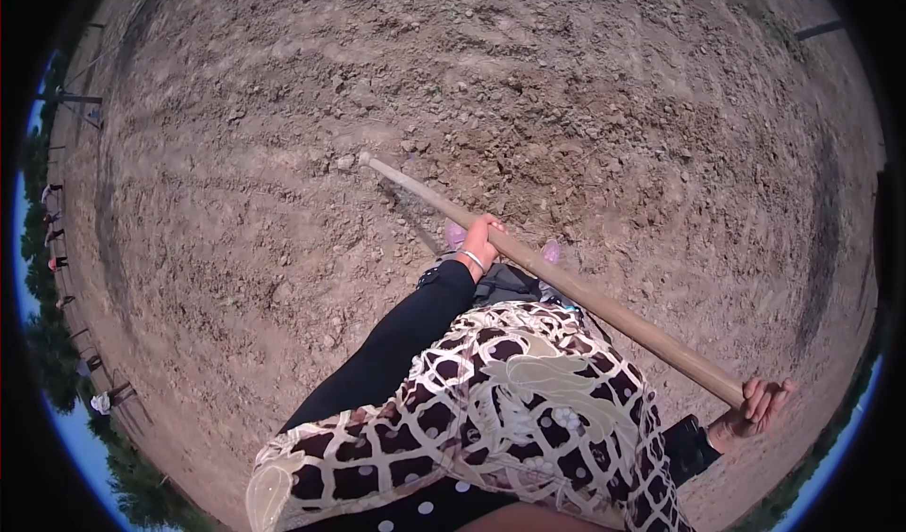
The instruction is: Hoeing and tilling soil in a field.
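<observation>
A long wooden tool handle (601, 303) slants across in front of me, from the soil at upper left down to the lower right. Around its middle, my left hand (483, 243) is closed, with a pale bangle at the wrist. Fingers of my right hand (759, 410) curl over the handle's near end. The far end tapers to a pale tip above the ground; no tool head can be made out there. Below that end lies broken soil (538, 171), darker and browner than the dry ground about it. My pink shoes (550, 251) show beneath the handle.
Cloddy, dry earth (248, 178) stretches all around. Several people (56, 263) are far off along the left rim, near trees (49, 358). A post-like structure (79, 99) stands at upper left. My patterned garment (524, 404) covers the lower middle of the view.
</observation>
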`<control>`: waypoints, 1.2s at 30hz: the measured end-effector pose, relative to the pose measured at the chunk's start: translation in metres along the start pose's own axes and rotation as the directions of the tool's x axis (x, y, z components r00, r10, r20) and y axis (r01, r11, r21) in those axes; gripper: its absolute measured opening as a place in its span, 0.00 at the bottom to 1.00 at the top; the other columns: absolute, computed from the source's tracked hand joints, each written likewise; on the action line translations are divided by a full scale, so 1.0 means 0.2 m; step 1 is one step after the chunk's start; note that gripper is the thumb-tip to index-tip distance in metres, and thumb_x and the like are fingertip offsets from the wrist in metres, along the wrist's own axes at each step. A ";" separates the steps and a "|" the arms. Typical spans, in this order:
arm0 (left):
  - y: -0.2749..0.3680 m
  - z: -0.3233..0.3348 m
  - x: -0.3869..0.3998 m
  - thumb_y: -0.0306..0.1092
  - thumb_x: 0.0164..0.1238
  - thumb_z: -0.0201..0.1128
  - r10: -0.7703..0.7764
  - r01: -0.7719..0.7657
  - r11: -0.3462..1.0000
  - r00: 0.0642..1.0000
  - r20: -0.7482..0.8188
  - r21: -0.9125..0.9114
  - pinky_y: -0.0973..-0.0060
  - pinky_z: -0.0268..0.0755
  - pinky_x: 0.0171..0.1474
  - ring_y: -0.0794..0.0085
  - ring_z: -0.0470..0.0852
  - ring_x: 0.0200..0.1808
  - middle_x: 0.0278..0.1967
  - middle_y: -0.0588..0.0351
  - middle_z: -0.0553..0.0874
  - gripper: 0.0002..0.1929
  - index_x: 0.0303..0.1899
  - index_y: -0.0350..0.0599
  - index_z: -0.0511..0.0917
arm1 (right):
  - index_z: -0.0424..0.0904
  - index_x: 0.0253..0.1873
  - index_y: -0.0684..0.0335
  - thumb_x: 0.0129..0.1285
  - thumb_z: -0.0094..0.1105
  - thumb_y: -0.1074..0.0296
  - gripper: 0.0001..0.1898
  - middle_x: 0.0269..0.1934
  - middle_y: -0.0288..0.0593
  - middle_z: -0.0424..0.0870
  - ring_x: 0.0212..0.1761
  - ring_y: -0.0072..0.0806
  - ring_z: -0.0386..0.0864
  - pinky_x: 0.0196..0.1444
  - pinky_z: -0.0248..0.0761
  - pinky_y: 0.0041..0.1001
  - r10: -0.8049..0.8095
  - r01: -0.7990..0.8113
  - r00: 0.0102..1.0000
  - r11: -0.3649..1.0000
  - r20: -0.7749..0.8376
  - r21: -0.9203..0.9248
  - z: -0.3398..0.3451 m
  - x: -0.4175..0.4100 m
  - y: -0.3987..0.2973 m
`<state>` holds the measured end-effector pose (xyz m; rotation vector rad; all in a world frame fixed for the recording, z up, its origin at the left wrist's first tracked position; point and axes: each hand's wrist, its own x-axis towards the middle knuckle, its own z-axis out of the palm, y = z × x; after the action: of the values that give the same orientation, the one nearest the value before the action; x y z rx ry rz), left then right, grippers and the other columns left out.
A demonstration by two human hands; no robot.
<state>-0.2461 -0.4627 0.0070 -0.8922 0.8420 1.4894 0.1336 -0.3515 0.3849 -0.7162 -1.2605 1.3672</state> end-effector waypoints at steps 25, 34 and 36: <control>0.08 0.21 0.18 0.28 0.58 0.49 0.010 0.005 0.978 0.997 -0.072 0.207 0.70 0.68 0.26 0.71 0.70 0.19 0.16 0.58 0.68 0.04 0.26 0.44 0.64 | 0.68 0.49 0.67 0.69 0.35 0.70 0.12 0.10 0.26 0.59 0.08 0.12 0.53 0.21 0.55 0.17 -0.030 0.027 0.957 1.000 -0.289 -0.014 0.05 -0.16 -0.04; 0.82 0.34 0.21 0.25 0.53 0.52 0.484 -0.452 0.864 0.867 -0.121 0.223 0.74 0.67 0.20 0.73 0.69 0.15 0.15 0.58 0.68 0.06 0.23 0.42 0.63 | 0.70 0.46 0.66 0.67 0.41 0.70 0.10 0.09 0.26 0.55 0.09 0.13 0.53 0.29 0.61 0.19 0.331 -0.261 0.897 0.932 -0.295 0.251 0.21 -0.16 0.57; 0.98 0.35 0.28 0.25 0.53 0.53 0.459 -0.427 0.863 0.886 -0.068 0.269 0.75 0.66 0.19 0.74 0.68 0.14 0.15 0.58 0.68 0.06 0.24 0.42 0.63 | 0.70 0.44 0.66 0.65 0.43 0.70 0.08 0.08 0.26 0.55 0.09 0.13 0.53 0.29 0.61 0.20 0.376 -0.319 0.878 0.921 -0.296 0.224 0.32 -0.11 0.64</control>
<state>-0.4489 -0.3938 -0.0069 -0.6347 1.3713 1.6813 0.0410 -0.3709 0.2751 -1.0433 -0.7568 1.5421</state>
